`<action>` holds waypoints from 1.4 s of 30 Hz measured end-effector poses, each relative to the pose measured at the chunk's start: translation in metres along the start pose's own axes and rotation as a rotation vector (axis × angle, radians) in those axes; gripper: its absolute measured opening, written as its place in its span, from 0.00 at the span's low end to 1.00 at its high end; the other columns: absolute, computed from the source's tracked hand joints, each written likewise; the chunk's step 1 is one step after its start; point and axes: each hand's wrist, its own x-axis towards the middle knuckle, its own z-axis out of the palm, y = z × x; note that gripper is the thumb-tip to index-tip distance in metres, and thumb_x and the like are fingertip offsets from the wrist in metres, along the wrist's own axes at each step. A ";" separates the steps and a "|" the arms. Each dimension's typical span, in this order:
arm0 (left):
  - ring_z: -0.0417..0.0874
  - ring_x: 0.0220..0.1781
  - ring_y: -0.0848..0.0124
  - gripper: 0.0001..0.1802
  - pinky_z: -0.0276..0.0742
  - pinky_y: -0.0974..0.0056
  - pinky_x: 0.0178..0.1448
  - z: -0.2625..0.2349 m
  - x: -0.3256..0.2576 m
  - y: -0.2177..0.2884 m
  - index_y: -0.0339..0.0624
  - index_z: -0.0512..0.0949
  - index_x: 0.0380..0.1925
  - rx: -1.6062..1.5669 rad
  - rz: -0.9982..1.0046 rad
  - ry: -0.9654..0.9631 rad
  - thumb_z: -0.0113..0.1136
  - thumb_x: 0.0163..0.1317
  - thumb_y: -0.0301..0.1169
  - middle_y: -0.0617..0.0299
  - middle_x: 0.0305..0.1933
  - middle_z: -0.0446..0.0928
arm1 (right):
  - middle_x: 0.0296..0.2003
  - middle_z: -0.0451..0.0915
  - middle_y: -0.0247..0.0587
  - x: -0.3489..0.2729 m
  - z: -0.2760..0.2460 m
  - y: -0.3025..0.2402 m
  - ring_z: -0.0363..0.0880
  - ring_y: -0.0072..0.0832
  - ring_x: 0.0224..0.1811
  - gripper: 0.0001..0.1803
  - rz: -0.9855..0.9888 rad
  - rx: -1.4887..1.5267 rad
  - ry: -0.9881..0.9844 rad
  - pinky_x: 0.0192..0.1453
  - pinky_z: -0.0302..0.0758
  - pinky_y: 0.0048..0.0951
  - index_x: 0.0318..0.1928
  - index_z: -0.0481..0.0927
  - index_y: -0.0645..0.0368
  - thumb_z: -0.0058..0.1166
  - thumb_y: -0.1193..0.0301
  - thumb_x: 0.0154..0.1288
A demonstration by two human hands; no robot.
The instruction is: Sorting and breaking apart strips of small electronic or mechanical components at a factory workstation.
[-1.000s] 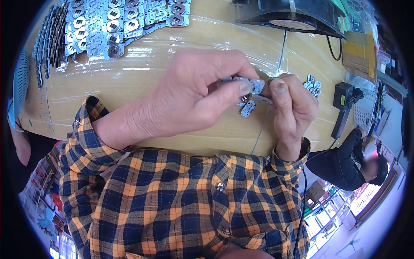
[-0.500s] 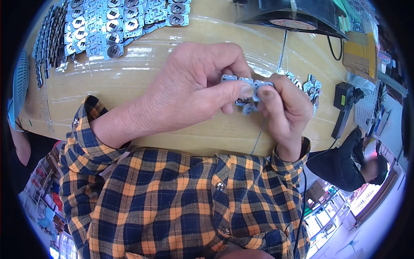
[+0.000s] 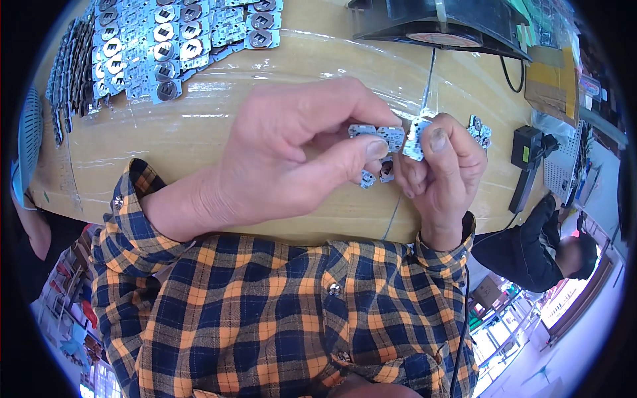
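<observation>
My left hand (image 3: 292,159) pinches a short strip of small silver metal plates (image 3: 378,134) between thumb and forefinger, near the middle of the frame, held up over the worktop (image 3: 219,132). My right hand (image 3: 441,169) grips one plate (image 3: 415,138) of the same kind, thumb on top, turned on edge so that it stands at an angle to the strip. A second ago the pieces lay in one flat line across both hands; half a second ago I had them bunched together between my fingertips; now the right-hand plate is bent up and looks nearly parted from the strip, though my thumb hides the joint and I cannot tell whether it is fully free. I judge that I am snapping single plates off a linked row, and that this one is at the point of coming away.

Two more small plates (image 3: 377,174) hang below my fingers, just under the strip. A thin wire (image 3: 428,73) runs up from my right hand toward the black fan housing (image 3: 438,23) at the top of the frame. Many finished plates lie in rows (image 3: 159,46) at the upper left, and a few loose ones (image 3: 479,129) sit to the right of my right hand, near a black electrical box (image 3: 527,149)
</observation>
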 end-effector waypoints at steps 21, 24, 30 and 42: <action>0.82 0.27 0.66 0.15 0.76 0.67 0.31 -0.001 0.004 0.000 0.32 0.80 0.40 0.492 0.414 0.057 0.63 0.50 0.14 0.55 0.32 0.81 | 0.15 0.70 0.25 -0.003 0.002 0.000 0.61 0.09 0.15 0.13 -0.012 -0.107 0.033 0.19 0.55 0.15 0.28 0.77 0.64 0.51 0.71 0.71; 0.82 0.28 0.65 0.15 0.77 0.66 0.32 -0.002 0.003 -0.003 0.32 0.80 0.40 0.486 0.406 0.022 0.63 0.50 0.14 0.54 0.32 0.82 | 0.15 0.69 0.25 -0.003 0.004 -0.002 0.60 0.09 0.15 0.14 0.027 -0.120 0.085 0.19 0.55 0.15 0.27 0.77 0.64 0.51 0.71 0.72; 0.83 0.31 0.67 0.12 0.77 0.68 0.34 -0.001 0.002 -0.002 0.33 0.81 0.40 0.375 0.291 -0.065 0.61 0.54 0.15 0.55 0.34 0.82 | 0.15 0.69 0.30 0.004 -0.002 -0.001 0.62 0.14 0.15 0.14 -0.103 -0.319 0.091 0.19 0.56 0.22 0.23 0.76 0.64 0.53 0.75 0.69; 0.80 0.35 0.77 0.09 0.75 0.74 0.36 -0.004 0.004 -0.003 0.33 0.82 0.41 0.095 -0.008 -0.059 0.63 0.59 0.18 0.59 0.36 0.81 | 0.16 0.71 0.39 0.008 -0.004 -0.001 0.69 0.28 0.16 0.08 -0.523 -0.661 -0.080 0.21 0.62 0.28 0.26 0.79 0.67 0.57 0.78 0.62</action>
